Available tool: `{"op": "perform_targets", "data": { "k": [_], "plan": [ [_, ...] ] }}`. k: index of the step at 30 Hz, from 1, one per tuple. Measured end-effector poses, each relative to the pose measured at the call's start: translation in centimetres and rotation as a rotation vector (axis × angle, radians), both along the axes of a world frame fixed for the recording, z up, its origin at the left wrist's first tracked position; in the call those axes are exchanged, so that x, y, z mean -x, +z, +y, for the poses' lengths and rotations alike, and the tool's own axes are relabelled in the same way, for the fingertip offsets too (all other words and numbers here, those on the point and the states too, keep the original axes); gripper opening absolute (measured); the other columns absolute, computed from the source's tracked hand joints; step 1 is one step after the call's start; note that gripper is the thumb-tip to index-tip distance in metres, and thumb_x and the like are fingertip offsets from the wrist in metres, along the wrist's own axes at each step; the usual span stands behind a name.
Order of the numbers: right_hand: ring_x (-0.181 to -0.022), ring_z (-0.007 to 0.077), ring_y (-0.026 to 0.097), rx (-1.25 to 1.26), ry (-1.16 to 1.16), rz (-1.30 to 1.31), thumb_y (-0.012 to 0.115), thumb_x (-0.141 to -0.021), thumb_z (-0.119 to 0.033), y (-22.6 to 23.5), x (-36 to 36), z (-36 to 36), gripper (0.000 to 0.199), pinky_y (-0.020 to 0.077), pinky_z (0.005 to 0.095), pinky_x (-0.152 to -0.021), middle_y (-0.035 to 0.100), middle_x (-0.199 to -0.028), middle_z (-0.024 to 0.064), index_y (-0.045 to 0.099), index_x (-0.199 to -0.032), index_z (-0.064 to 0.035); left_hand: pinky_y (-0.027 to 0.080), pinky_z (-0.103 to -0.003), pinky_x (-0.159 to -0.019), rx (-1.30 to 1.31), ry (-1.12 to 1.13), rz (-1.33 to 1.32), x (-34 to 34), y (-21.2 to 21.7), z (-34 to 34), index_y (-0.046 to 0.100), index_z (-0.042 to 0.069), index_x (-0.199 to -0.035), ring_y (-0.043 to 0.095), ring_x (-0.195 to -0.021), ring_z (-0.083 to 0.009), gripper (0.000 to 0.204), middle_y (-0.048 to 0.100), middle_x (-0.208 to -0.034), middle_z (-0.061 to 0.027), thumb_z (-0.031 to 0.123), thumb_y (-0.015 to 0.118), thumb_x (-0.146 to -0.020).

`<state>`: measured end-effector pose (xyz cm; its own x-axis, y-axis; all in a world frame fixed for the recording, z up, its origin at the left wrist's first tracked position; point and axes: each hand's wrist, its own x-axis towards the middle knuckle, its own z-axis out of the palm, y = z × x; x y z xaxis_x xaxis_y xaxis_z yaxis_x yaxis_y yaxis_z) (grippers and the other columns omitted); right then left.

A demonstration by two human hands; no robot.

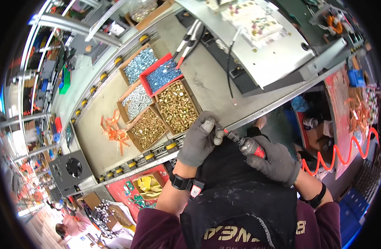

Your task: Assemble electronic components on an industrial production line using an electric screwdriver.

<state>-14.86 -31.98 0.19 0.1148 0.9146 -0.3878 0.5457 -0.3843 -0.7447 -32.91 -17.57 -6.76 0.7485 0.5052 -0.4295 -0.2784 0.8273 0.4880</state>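
Note:
Both of my hands wear grey gloves. My right hand [277, 162] is wrapped round a black and red power screwdriver [249, 146], whose tip points up and left toward my other hand. My left hand [200, 139] is closed at the tool's tip, thumb and fingers pinched together. Between those fingers is a small dark piece that I cannot make out. Just beyond the left hand stands a cardboard box of brass-coloured fasteners [177, 108]. Beside it are another box of small brass-coloured parts [147, 129] and a box of silver screws [136, 101].
A red bin [147, 85] and a cardboard box [139, 64] hold bluish metal parts. Orange strips [112, 129] lie left on the bench. A white-topped fixture [273, 62] stands at the back right. A red coiled hose [331, 159] hangs at right. Rollers [149, 156] line the near edge.

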Motion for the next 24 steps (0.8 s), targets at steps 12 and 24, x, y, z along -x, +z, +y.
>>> {"op": "perform_targets", "data": {
  "k": [12, 24],
  "plan": [
    [-0.076, 0.0229, 0.061, 0.069, -0.388, 0.734, 0.066, -0.080, -0.044, -1.6, -3.9, -5.9, 0.054, 0.0465, 0.0331, -0.068, 0.061, -0.081, 0.0130, 0.049, -0.111, -0.0025, 0.034, -0.017, -0.053, -0.406, -0.256, 0.505, -7.8, 1.8, 1.6, 0.052, 0.000, -0.116, 0.044, -0.062, -0.0048, 0.044, 0.045, -0.069, 0.0019, 0.036, 0.055, -0.090],
    [-0.082, 0.0318, 0.063, 0.109, -0.447, 0.483, 0.079, -0.064, -0.039, -1.5, -6.0, -4.9, 0.067, 0.0477, 0.0374, -0.073, 0.063, -0.084, 0.0153, 0.049, -0.115, -0.0064, 0.028, -0.019, -0.037, -0.513, -0.265, 0.591, -13.7, 2.5, 4.3, 0.049, 0.006, -0.084, 0.036, -0.045, -0.0073, 0.009, 0.043, -0.064, -0.0009, 0.007, 0.057, -0.079]
  ]
}}
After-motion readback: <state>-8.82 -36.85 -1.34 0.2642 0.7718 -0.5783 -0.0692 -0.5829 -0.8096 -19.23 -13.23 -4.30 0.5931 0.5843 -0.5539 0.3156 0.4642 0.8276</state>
